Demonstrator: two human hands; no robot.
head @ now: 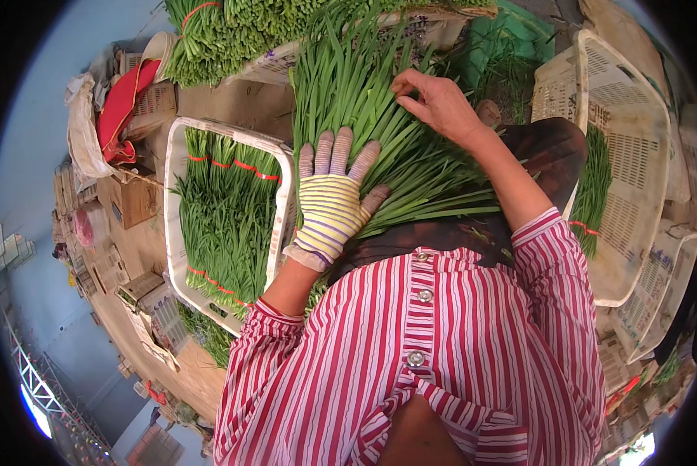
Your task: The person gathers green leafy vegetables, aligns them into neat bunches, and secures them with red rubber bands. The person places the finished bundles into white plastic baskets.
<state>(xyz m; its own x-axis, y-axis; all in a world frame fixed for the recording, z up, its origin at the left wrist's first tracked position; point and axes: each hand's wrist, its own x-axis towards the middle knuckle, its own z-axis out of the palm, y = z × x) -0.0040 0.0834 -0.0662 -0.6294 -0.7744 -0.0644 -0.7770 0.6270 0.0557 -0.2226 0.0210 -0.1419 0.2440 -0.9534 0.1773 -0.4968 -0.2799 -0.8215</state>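
A large loose heap of long green leaves (pixel 354 87), which look like garlic chives, lies across my lap and beyond it. My left hand (pixel 331 198), in a striped knit glove, rests flat on the leaves with its fingers spread. My bare right hand (pixel 421 99) hovers over or touches the heap's right side, its fingers curled and the thumb near the index finger. Whether a leaf is between those fingertips cannot be told. Left of the heap, a white plastic crate (pixel 170 175) holds green bundles (pixel 226 204) tied with red bands.
Thick tied bundles (pixel 237 35) lie on a crate at the top. To the right stands a white crate (pixel 628 175) with a banded bundle (pixel 590 192) inside. A green mesh sack (pixel 505 41) is at the upper right, a red cloth (pixel 121 110) at the upper left.
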